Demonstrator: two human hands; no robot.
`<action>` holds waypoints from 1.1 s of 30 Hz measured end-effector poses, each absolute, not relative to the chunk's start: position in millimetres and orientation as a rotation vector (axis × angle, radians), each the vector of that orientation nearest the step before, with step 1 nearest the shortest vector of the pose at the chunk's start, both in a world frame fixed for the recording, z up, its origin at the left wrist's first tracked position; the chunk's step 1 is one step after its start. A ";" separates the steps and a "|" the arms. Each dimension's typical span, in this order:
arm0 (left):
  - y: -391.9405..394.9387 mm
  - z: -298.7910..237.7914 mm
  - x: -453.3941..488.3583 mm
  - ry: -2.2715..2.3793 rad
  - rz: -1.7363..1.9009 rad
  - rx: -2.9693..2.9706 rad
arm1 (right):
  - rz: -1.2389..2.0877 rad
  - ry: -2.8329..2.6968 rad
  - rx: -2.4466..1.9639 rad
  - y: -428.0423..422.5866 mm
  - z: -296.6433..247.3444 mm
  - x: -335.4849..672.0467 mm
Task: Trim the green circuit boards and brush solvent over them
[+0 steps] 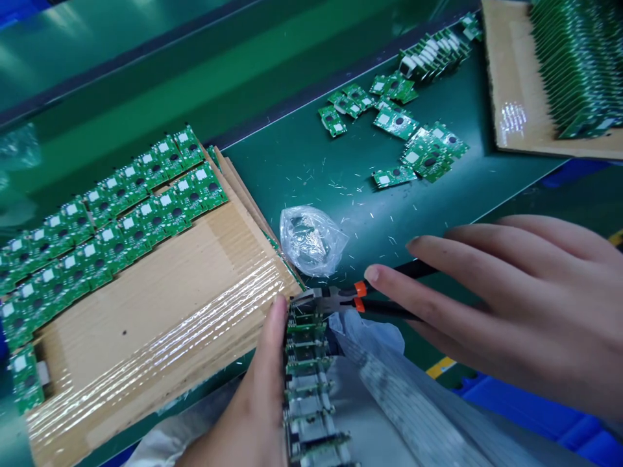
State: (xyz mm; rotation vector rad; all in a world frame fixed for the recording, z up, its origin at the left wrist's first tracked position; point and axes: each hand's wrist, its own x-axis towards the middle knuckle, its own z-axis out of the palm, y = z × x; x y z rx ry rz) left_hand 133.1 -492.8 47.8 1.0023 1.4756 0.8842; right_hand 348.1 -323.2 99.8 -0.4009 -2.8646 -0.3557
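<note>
My left hand [253, 402] grips a stack of small green circuit boards [309, 383] edge-on at the bottom centre, thumb pressed along its left side. My right hand [511, 305] holds black-handled cutting pliers [341, 299] with orange collars; the fingers wrap over the handles and the jaws touch the top of the stack. A small clear plastic bag [311, 239] lies just behind the pliers on the green mat [311, 162].
A taped cardboard sheet [160, 324] at left carries rows of green boards [111, 220]. Loose boards [413, 136] lie scattered at the back right. Another cardboard tray [516, 97] with stacked boards sits top right. Cut wire bits litter the mat. A grey plastic sheet [389, 402] lies under the stack.
</note>
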 end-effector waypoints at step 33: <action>-503.0 33.8 130.9 1.595 0.926 0.583 | -0.338 -2.913 -0.355 -323.3 95.0 345.5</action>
